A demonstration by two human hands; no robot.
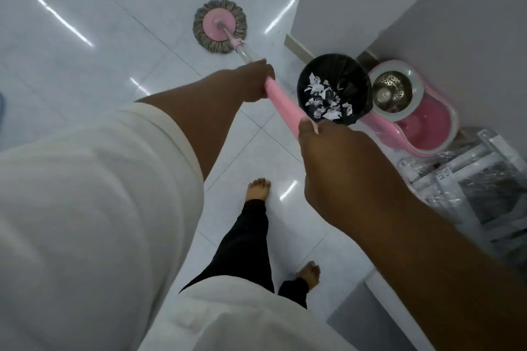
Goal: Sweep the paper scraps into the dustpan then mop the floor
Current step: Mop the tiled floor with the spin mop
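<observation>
Gripping the pink mop handle [282,104] two-handed: left hand [251,81] wrapping round it lower down, right hand [336,168] curling round its upper end, thumb on top. Resting the round mop head [219,26] flat on the white tiled floor [114,37] ahead. Standing barefoot near the black bin [336,65] containing the paper scraps [322,100], just beside the pink mop bucket [427,128].

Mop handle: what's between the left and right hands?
Head view: a bare stretch of pink mop handle, held at each end by the left hand and right hand. The bin of paper scraps stands beside it.
</observation>
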